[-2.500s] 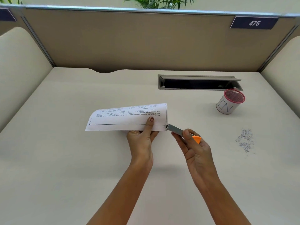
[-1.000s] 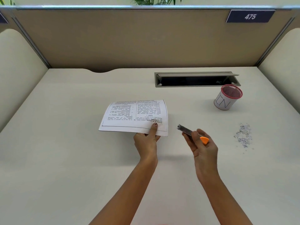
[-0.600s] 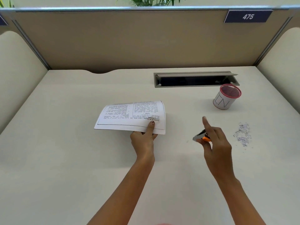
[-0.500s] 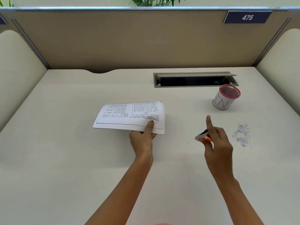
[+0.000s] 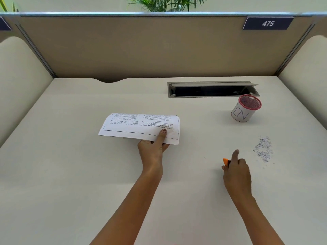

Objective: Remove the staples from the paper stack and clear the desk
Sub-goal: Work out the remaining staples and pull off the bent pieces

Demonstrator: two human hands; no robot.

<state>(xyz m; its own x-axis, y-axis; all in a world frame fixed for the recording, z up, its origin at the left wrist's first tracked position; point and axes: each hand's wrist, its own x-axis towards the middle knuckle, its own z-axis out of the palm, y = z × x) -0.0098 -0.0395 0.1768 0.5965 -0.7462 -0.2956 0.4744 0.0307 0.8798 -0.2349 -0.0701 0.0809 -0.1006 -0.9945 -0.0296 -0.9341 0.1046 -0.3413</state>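
Observation:
A printed paper stack [image 5: 139,127] is lifted off the desk at mid-centre, its right edge curling up. My left hand [image 5: 154,147] grips its near edge, thumb on top. To the right, my right hand [image 5: 236,171] is closed around the staple remover [image 5: 226,161]; only its orange tip shows past the fingers, and the index finger points up. A pile of pulled staples [image 5: 263,149] lies on the desk just right of that hand. One loose staple [image 5: 204,157] lies between the hands.
A white cup with a red mesh rim [image 5: 245,109] stands at the right rear. Behind it is an open cable slot [image 5: 212,89] in the beige desk [image 5: 70,174]. Partition walls close the back and both sides.
My right hand pulled the staple remover away from the paper's corner and moved right and down toward the staple pile, turning the tool over. The paper stayed in my left hand.

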